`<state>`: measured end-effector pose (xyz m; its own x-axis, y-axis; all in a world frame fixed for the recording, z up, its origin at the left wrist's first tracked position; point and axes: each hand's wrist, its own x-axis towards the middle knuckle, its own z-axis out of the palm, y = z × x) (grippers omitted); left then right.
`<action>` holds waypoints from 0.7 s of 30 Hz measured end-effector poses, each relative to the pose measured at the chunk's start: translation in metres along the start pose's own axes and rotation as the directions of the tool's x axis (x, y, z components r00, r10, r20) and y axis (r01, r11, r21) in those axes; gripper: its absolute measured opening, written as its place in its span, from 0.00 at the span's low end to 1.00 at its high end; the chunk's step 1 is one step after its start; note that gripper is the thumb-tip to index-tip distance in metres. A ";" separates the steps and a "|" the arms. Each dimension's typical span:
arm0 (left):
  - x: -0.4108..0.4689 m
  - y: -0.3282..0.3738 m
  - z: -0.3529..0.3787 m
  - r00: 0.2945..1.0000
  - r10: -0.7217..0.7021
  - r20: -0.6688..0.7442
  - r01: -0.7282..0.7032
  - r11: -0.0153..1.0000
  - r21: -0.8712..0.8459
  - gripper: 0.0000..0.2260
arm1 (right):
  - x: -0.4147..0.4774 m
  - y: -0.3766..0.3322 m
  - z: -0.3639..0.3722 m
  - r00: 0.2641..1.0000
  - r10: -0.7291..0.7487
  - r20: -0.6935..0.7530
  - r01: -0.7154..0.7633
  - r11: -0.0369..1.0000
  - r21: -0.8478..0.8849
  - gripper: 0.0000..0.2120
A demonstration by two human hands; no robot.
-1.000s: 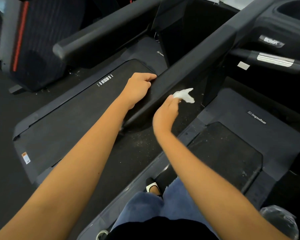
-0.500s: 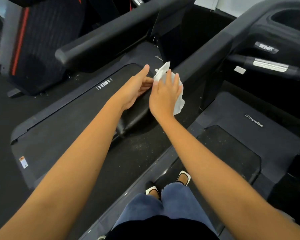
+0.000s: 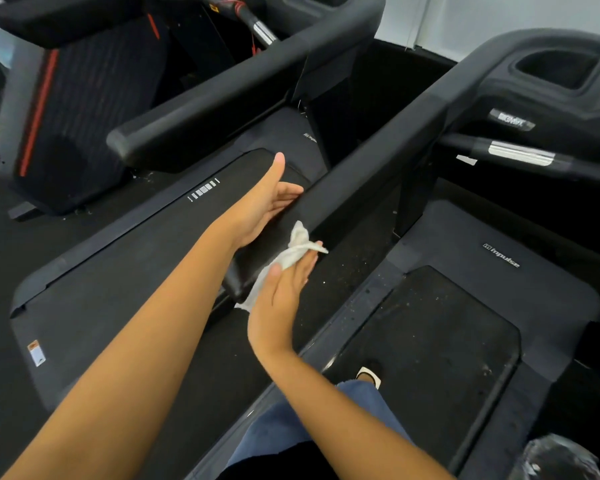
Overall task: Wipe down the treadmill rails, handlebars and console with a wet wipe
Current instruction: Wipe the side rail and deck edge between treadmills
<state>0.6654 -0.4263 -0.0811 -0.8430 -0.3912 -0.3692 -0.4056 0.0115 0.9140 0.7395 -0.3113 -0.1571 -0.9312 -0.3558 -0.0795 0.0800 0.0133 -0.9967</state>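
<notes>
A black padded treadmill handrail (image 3: 361, 174) runs from the centre up to the right toward the console (image 3: 551, 84). My right hand (image 3: 281, 292) holds a crumpled white wet wipe (image 3: 288, 258) with the thumb over it, against the near end of that rail. My left hand (image 3: 264, 206) is spread with straight fingers, its fingertips touching the rail's left side a little farther up. A short handlebar with a silver grip sensor (image 3: 520, 154) sticks out below the console.
A second treadmill stands to the left, its belt (image 3: 125, 271) under my left arm and its handrail (image 3: 222, 109) above. The belt (image 3: 426, 344) of the near treadmill lies right of my legs. A clear plastic object (image 3: 551, 459) sits at the bottom right corner.
My right hand has slid the wipe back down the rail toward its near end. My left hand stays open beside the rail. The camera has tilted up slightly.
</notes>
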 end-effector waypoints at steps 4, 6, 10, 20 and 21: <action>-0.001 -0.001 -0.001 1.000 0.026 0.001 -0.026 0.999 0.021 0.35 | 0.048 -0.003 -0.009 0.933 0.328 -0.148 -0.258 0.896 0.361 0.27; -0.001 0.000 0.002 1.000 0.031 -0.005 -0.030 0.998 0.053 0.34 | 0.066 -0.007 -0.015 0.867 0.487 -0.109 -0.379 0.785 0.490 0.26; -0.002 0.000 0.014 0.997 0.044 -0.069 -0.029 0.977 0.210 0.22 | 0.084 -0.008 -0.021 0.641 0.745 0.184 -0.640 0.386 0.664 0.30; -0.005 -0.004 0.029 0.972 0.116 -0.205 -0.031 0.926 0.376 0.20 | 0.067 -0.016 -0.010 0.629 0.768 0.119 -0.660 0.447 0.604 0.21; -0.006 -0.005 0.029 0.970 0.124 -0.211 -0.037 0.927 0.373 0.20 | 0.082 -0.012 -0.015 0.689 0.717 0.103 -0.629 0.521 0.577 0.19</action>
<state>0.6618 -0.3974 -0.0881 -0.7933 -0.5717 -0.2095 -0.4765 0.3687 0.7982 0.6572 -0.3267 -0.1517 -0.5475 -0.3318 -0.7682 0.8325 -0.3089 -0.4600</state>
